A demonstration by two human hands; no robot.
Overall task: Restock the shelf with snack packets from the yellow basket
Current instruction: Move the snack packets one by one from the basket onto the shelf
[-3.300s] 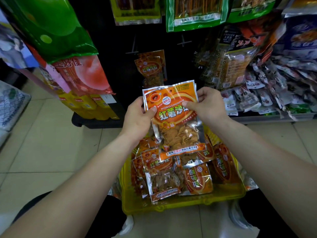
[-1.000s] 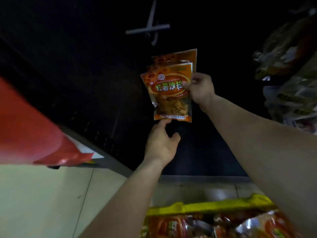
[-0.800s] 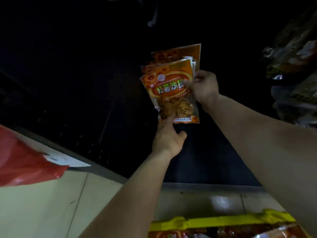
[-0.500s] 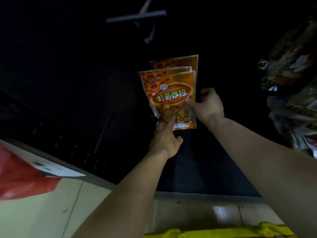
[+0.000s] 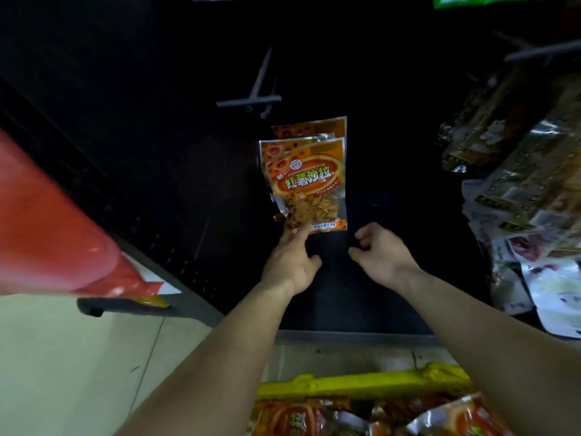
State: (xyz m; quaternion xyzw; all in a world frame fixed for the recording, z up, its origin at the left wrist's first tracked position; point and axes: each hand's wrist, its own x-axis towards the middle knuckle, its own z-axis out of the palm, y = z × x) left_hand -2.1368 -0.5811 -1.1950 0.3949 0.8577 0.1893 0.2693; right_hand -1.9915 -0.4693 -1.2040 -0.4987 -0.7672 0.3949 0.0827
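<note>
Front of a small hanging stack on the dark shelf (image 5: 157,121): the snack packet (image 5: 306,184), just below a bare hook (image 5: 254,96). Peg behind it hidden, so cannot tell how firmly seated.

Touching its bottom edge with one stretched forefinger of the left hand (image 5: 290,265), other fingers loosely curled, gripping nothing. Over to the right hand (image 5: 382,258): loosely curled, empty, just below the packet's lower right corner and clear of it.

Down at the bottom of the view, the yellow basket (image 5: 361,383), heaped with more packets (image 5: 295,416) of the same orange kind. Out to the sides, a red bag (image 5: 47,231) on the left and a jumble of silver packs (image 5: 518,184) on the right.

Judging by the look: light, crinkly film, slick under the fingers, crisps inside easy to crush. Best pinched by the flat sealed strip at the top, never squeezed across the clear window. Probably worth a steadying touch at the bottom seam while threading onto a peg. Plenty more to hang, going by the basket.
</note>
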